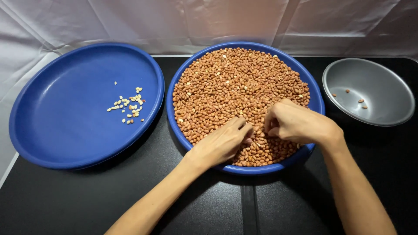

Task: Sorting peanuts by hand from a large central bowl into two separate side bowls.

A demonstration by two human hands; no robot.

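the black table top [65, 204] carries three round dishes, with a creased white cloth backdrop [217, 19] hanging behind them. taking the middle dish as the landmark: it is a round blue plastic tray [317, 101], heaped almost rim to rim with red-brown skinned peanuts [230, 82], far too many to count, with a few paler ones scattered among them.

to the left of that middle tray, its rim just beside or touching, lies a second blue plastic tray [56, 130], the widest of the three dishes. it holds one small cluster of pale skinless peanuts [128, 105], roughly twenty, with a couple of darker ones mixed in.

to the right of the middle tray, a little apart, sits one grey metal bowl [383, 109], the smallest dish. four dark peanuts [361, 101] lie on its bottom.

two bare hands reach over the near rim of the middle tray. the left hand [220, 143] lies palm down on the heap, fingers stretched forward and close together, tips touching the nuts. the right hand [296, 124] is just beside it, fingers curled narrowly inward with the tips pinched down into the heap; whether a nut sits between them cannot be told.
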